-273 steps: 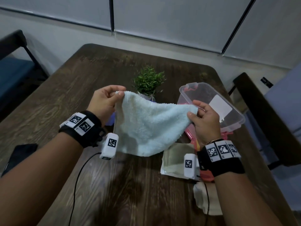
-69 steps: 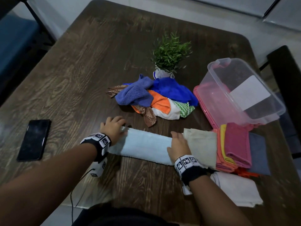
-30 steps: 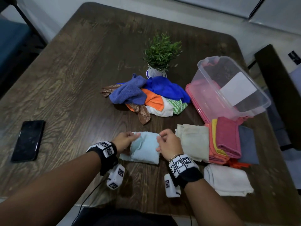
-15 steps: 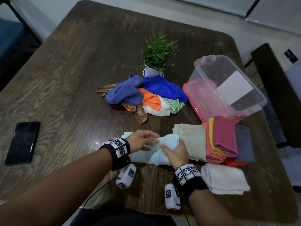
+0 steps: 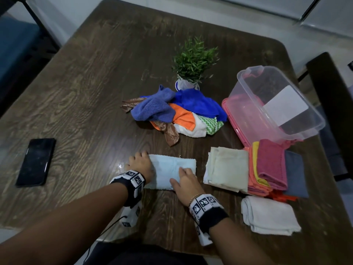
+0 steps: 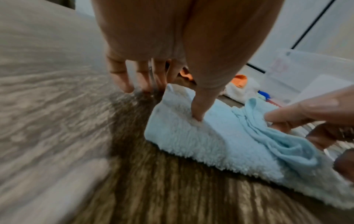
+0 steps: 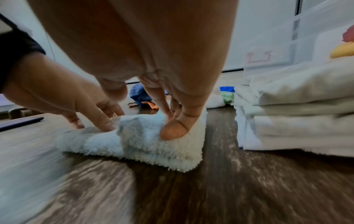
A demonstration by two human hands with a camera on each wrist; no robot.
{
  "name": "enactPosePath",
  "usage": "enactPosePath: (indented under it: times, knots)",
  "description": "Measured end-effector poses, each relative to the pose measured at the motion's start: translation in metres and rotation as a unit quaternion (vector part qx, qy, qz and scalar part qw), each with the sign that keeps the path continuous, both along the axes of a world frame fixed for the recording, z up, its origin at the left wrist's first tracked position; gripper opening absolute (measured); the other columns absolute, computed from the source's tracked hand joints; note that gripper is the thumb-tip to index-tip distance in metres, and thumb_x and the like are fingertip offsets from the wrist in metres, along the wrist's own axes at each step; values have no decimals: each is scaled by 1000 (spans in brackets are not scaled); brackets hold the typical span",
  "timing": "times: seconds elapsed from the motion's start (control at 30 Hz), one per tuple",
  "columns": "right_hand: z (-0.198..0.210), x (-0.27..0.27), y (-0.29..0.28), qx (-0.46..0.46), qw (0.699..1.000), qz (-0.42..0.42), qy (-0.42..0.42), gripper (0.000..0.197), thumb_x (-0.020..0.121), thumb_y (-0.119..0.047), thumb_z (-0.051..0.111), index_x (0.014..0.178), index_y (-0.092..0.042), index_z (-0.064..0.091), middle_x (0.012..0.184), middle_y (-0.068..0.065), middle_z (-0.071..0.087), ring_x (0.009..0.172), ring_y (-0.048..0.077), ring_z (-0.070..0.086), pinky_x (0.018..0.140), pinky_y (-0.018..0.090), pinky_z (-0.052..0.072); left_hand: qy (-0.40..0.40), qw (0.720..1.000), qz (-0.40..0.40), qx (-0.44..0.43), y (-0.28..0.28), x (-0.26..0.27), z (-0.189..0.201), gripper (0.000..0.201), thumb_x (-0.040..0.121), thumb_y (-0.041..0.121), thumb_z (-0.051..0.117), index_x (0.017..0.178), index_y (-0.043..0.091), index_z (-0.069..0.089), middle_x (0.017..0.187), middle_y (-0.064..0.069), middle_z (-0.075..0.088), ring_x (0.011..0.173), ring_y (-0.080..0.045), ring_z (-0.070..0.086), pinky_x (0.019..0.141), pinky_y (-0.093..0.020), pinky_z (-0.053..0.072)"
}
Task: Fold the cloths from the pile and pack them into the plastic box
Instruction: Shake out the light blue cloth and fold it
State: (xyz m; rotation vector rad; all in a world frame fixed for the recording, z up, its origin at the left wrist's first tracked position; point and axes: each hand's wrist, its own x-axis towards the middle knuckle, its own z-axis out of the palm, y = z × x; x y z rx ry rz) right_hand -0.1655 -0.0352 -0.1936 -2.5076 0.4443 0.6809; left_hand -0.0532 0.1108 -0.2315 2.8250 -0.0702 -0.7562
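Note:
A light blue fluffy cloth (image 5: 168,169) lies folded on the dark wooden table (image 5: 86,92) in front of me. My left hand (image 5: 138,162) presses its left end, thumb (image 6: 199,106) on the fabric and straight fingers on the table. My right hand (image 5: 184,180) is on the near right part and pinches a raised fold (image 7: 143,136) between thumb and fingers. The pile of unfolded cloths (image 5: 172,113), blue, orange, brown and green-white, lies beyond. The clear plastic box (image 5: 252,104) stands tilted on a pink lid at the right.
Folded cloths lie right of my hands: a beige one (image 5: 227,169), a pink, yellow and orange stack (image 5: 271,163) on a grey cloth, and a white one (image 5: 269,215). A potted plant (image 5: 193,60) stands behind the pile. A black phone (image 5: 36,161) lies at the left.
The light blue cloth went from held up in the air to a long strip on the table, then folded over into a short rectangle. Both hands now rest on it.

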Motion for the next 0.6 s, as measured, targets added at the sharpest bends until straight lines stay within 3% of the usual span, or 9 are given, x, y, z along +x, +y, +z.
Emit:
enactPosePath:
  times: [0.07, 0.17, 0.3, 0.37, 0.43, 0.5, 0.6]
  knots:
    - [-4, -2, -4, 2, 1000, 14, -20, 47, 104, -31, 39, 144, -7, 38, 143, 9, 33, 129, 28, 41, 110, 32, 31, 35, 999, 29, -26, 0, 2, -9, 47, 84, 44, 56, 121, 18, 45, 124, -10, 58, 116, -34, 53, 96, -47, 43]
    - [-16, -6, -13, 0, 998, 42, -40, 40, 99, -12, 43, 140, -12, 43, 137, 4, 34, 117, 27, 48, 102, 29, 37, 53, 996, 27, -61, -1, 5, -11, 43, 82, 45, 62, 110, 12, 58, 113, -12, 65, 102, -32, 62, 77, -32, 46]
    - [-26, -13, -17, 2, 997, 58, -57, 49, 91, 1, 48, 137, -16, 46, 134, 1, 35, 114, 26, 49, 102, 30, 41, 61, 980, 70, -177, -9, 9, 6, 37, 84, 31, 56, 115, 10, 53, 111, -13, 63, 104, -34, 60, 84, -37, 48]
    - [-26, -14, -18, 21, 996, 48, -72, 51, 90, 3, 48, 138, -15, 47, 138, 2, 37, 118, 26, 49, 106, 32, 39, 33, 964, 93, -246, -16, 10, 19, 28, 85, 24, 59, 109, 12, 51, 103, -11, 62, 100, -33, 61, 81, -35, 46]
    - [-22, -14, -21, 51, 995, 35, -82, 50, 90, 4, 48, 138, -11, 50, 141, 5, 40, 123, 26, 49, 109, 29, 36, -12, 955, 49, -293, -29, 5, 34, 24, 82, 23, 66, 102, 17, 53, 96, -5, 63, 96, -30, 62, 79, -31, 45]
    - [-16, -13, -25, 77, 994, 12, -83, 45, 91, 2, 48, 134, -6, 54, 139, 10, 47, 123, 28, 51, 109, 29, 35, -10, 938, -43, -343, -46, -8, 45, 30, 81, 29, 72, 105, 24, 54, 98, 1, 65, 92, -22, 64, 80, -30, 48]
    - [-7, -19, -39, 114, 982, -123, -83, 33, 91, 3, 46, 119, 0, 64, 116, 18, 65, 103, 28, 62, 89, 30, 47, 101, 916, -162, -352, -71, -30, 50, 43, 93, 36, 60, 132, 27, 43, 113, -1, 66, 99, -19, 64, 89, -32, 49]
